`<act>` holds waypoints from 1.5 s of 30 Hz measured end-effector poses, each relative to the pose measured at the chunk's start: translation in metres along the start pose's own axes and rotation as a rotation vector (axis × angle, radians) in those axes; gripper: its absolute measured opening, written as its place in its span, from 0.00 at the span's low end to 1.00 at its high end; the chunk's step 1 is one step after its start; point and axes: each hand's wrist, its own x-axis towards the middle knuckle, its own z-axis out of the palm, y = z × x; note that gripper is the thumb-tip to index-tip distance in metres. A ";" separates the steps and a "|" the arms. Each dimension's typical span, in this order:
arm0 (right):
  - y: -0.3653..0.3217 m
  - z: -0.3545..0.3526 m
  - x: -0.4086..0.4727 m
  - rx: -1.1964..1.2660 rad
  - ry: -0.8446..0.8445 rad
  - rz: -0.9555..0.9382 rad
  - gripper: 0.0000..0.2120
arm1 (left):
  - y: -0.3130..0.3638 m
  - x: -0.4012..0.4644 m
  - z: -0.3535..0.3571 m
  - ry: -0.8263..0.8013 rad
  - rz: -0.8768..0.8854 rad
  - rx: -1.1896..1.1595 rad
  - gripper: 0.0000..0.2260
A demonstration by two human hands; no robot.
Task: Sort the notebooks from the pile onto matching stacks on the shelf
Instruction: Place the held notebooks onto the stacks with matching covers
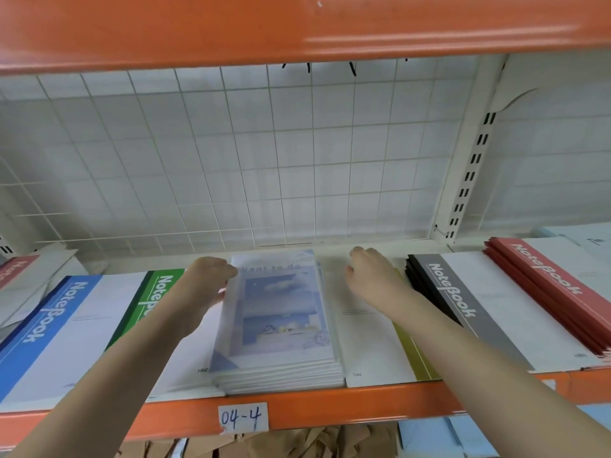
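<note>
A stack of pale blue sky-picture notebooks (281, 322) lies in the middle of the shelf. My left hand (206, 279) is at the far left corner of its top notebook, fingers curled against the edge. My right hand (372, 271) hovers with loosely curled fingers over the white cover of the yellow-spined notebook (370, 342) just right of that stack, holding nothing. A green-spined notebook stack (157, 292) lies under my left forearm.
Blue-spined notebooks (56, 328) lie at the left, grey-and-black ones (463, 302) and red ones (555, 276) at the right. An orange shelf rail (330, 411) bears a label reading 04-4. A white wire grid (264, 160) backs the shelf; an orange beam (297, 28) hangs overhead.
</note>
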 end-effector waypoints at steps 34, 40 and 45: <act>-0.020 0.027 0.031 0.473 -0.169 -0.101 0.15 | 0.037 0.001 0.040 -0.163 -0.276 0.217 0.19; -0.019 0.027 0.025 0.491 -0.131 -0.073 0.17 | 0.052 0.003 0.047 -0.149 -0.359 0.272 0.22; -0.018 0.034 0.023 0.555 -0.091 -0.053 0.20 | 0.049 0.002 0.047 -0.088 -0.440 0.325 0.18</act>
